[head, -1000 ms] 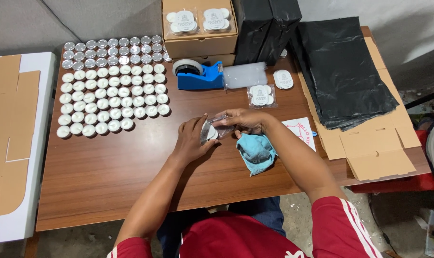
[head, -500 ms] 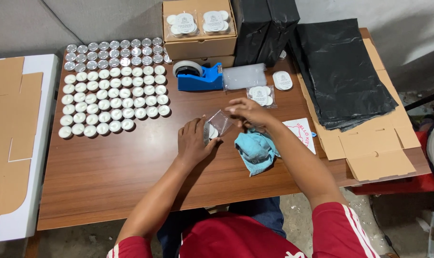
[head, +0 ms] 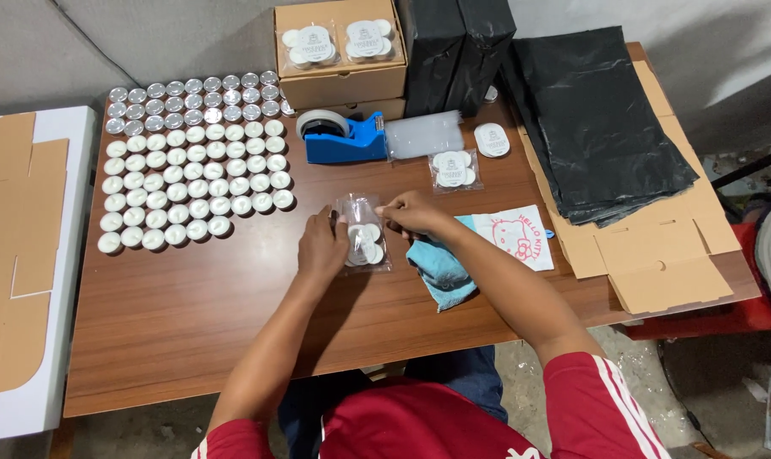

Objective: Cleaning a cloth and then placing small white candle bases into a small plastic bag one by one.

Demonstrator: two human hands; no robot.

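A wide wooden table (head: 190, 331) is taking up most of the view, and every place below is told from the blue tape dispenser (head: 344, 141) that is standing near its far edge. Far to the right of the dispenser, a stack of black plastic bags (head: 602, 127) is lying on flattened brown cardboard (head: 657, 255). To the left of the dispenser, many small white and silver tealight candles (head: 190, 161) are sitting in neat rows. Far to the left, beyond the table edge, a flat cardboard sheet (head: 11, 255) is resting on a white board. Just behind the dispenser, an open cardboard box (head: 341, 51) is holding packed candle sets, and two tall black boxes (head: 457, 51) are standing beside it. Just to the right of the dispenser, a pile of clear bags (head: 423, 134) is lying, and near it one filled small packet (head: 453, 170).

In front of the dispenser and a little to the right, a blue cloth (head: 440, 270) is lying under the person's right forearm, beside a white printed paper (head: 517, 238).

Directly in front of the dispenser, the clear candle packet (head: 364, 234) is lying on the table between both hands. The left hand (head: 321, 246) is pressing its left edge with curled fingers. The right hand (head: 415, 212) is pinching its upper right corner with narrow fingertips.
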